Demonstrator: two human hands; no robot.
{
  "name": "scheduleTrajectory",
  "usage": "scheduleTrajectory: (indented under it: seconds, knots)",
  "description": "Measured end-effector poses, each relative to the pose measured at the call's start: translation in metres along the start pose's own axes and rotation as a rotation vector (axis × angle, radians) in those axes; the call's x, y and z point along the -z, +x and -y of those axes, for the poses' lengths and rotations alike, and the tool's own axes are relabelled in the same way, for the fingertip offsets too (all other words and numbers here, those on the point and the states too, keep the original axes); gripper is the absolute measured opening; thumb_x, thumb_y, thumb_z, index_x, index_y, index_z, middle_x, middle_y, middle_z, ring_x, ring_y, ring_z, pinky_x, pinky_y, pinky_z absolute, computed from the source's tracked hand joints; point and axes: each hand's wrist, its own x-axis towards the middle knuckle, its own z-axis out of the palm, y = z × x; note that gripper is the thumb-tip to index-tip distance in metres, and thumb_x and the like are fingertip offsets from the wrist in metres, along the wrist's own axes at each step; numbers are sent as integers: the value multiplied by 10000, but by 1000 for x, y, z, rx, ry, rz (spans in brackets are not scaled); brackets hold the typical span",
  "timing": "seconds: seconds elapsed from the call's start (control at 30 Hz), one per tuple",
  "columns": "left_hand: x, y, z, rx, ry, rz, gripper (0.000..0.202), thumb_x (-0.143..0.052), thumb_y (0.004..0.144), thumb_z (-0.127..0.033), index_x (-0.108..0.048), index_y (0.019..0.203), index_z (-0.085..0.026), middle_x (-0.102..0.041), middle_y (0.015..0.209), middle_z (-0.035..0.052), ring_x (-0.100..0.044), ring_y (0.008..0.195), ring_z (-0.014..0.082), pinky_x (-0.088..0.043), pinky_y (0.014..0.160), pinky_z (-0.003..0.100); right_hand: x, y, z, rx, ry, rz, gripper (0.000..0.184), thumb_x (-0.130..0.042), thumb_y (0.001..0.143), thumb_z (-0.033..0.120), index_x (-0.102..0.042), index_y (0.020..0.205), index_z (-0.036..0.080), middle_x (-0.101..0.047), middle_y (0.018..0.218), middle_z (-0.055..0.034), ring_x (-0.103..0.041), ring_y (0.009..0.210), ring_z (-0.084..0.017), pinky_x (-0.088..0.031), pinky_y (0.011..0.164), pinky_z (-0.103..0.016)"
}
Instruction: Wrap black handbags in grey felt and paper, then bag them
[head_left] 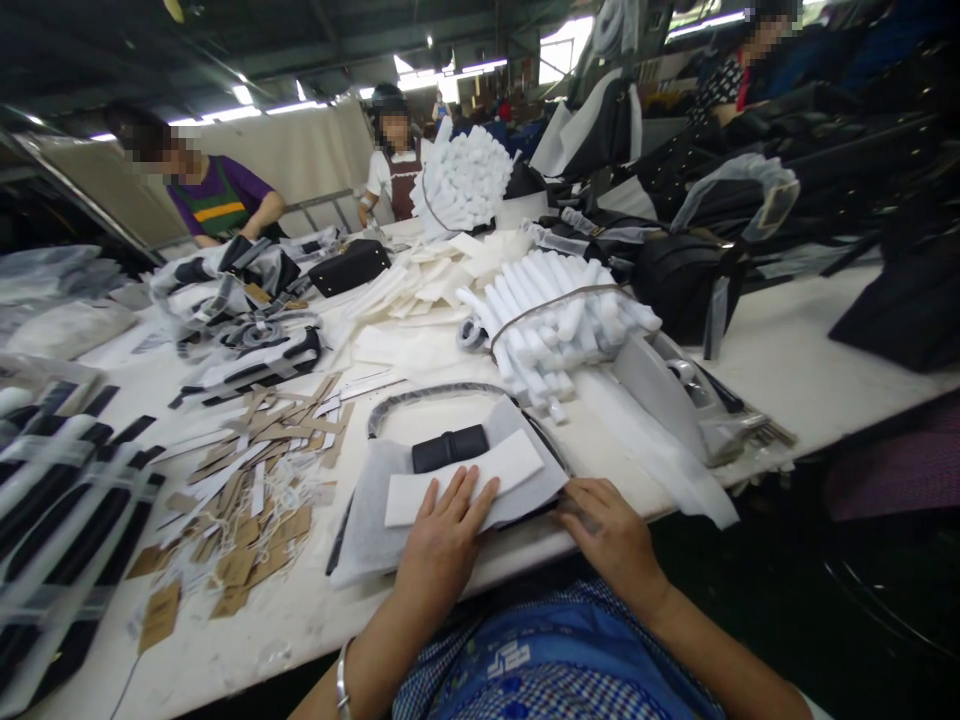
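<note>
Directly under left hand [444,535], white strip [511,465].

The left hand [444,535] covers part of the white strip [510,465]; left of it, 1 brown tag [160,617] bears illegibly small marks; farther left, black straps [56,535] are cut off.

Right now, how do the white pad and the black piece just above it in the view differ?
The white pad looks plain; the black piece has a band across its middle. The white pad is longer than the black piece. The left hand rests on the white pad but not on the black piece. Both are oblong and slant up rightward.
</note>
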Motion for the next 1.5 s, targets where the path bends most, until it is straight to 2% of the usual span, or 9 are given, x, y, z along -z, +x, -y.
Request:
scheduleTrajectory:
  seconds: [0.13, 0.5, 0.9, 1.0, 1.1, 1.2, 1.27, 1.37, 1.5]
  knots:
    - [4, 1, 0, 4, 0, 27, 627, -616, 913, -191, -375, 1491, -222, -449, 1514, 138, -433, 1392, 316, -435, 1068, 571, -2, 6, 1, -103, 18, 46, 151, -692, 873, 246, -662, 1011, 194, -699, 962, -64, -628, 922, -265, -526, 821, -430]
    - [12, 3, 0, -2, -18, 52, 662, -635, 907, -241, -352, 1505, -220, -422, 1532, 144, -399, 1412, 321, -416, 1081, 571, 3, 11, 0, -191, 99, 84, 36, -682, 851, 226, -708, 875, 230, -719, 868, -22, -650, 847, -234, -472, 777, -370]
    - [10, 2, 0, -16, 23, 26, 647, -632, 917, -280, -362, 1502, -212, -420, 1534, 141, -403, 1410, 320, -411, 1084, 570, 14, 11, -15, -199, 29, 31, 152, -675, 887, 367, -693, 818, 233, -700, 789, -16, -645, 738, -211, -477, 720, -349]
    - [3, 0, -2, 2, 44, -7, 573, -583, 944, -260, -396, 1485, -230, -437, 1526, 120, -411, 1407, 304, -404, 1090, 565, 25, 12, -8, -98, -65, -24, 94, -660, 909, 315, -698, 933, 233, -723, 867, -25, -667, 787, -208, -493, 744, -350]
    - [-4, -2, -4, 15, 71, -32, 532, -542, 962, -249, -413, 1478, -246, -434, 1530, 108, -403, 1413, 292, -390, 1102, 557, 38, 22, 10, 137, -164, -129, 301, -657, 914, 253, -636, 1213, 226, -724, 1100, -74, -667, 1010, -232, -492, 919, -395]
    - [-8, -4, -5, 15, 107, -46, 532, -515, 970, -237, -399, 1489, -247, -408, 1547, 100, -378, 1428, 292, -373, 1113, 560, 36, 35, 22, 402, -221, 13, 525, -642, 923, 284, -493, 1421, 207, -586, 1396, -116, -506, 1322, -286, -357, 1136, -509]
    - [-10, -5, -7, 12, 138, -52, 528, -485, 975, -216, -393, 1493, -242, -367, 1571, 89, -348, 1443, 300, -363, 1117, 570, 24, 40, 20, 522, -228, 122, 514, -564, 960, 229, -450, 1460, 196, -528, 1462, -94, -391, 1420, -280, -283, 1191, -537]
    - [-9, -4, -15, 6, 193, -56, 506, -442, 973, -185, -418, 1477, -220, -327, 1592, 83, -318, 1454, 318, -353, 1110, 603, 1, 37, 5, 601, -175, 140, 471, -440, 974, 85, -485, 1433, 175, -590, 1405, -56, -380, 1429, -235, -319, 1192, -493]
    - [-1, 8, -31, 33, 249, -48, 430, -435, 965, -209, -519, 1379, -126, -469, 1498, 158, -407, 1397, 348, -292, 1126, 666, -13, 27, -10, 556, -104, 109, 479, -418, 974, 64, -502, 1425, 200, -616, 1372, -52, -401, 1416, -228, -368, 1171, -485]
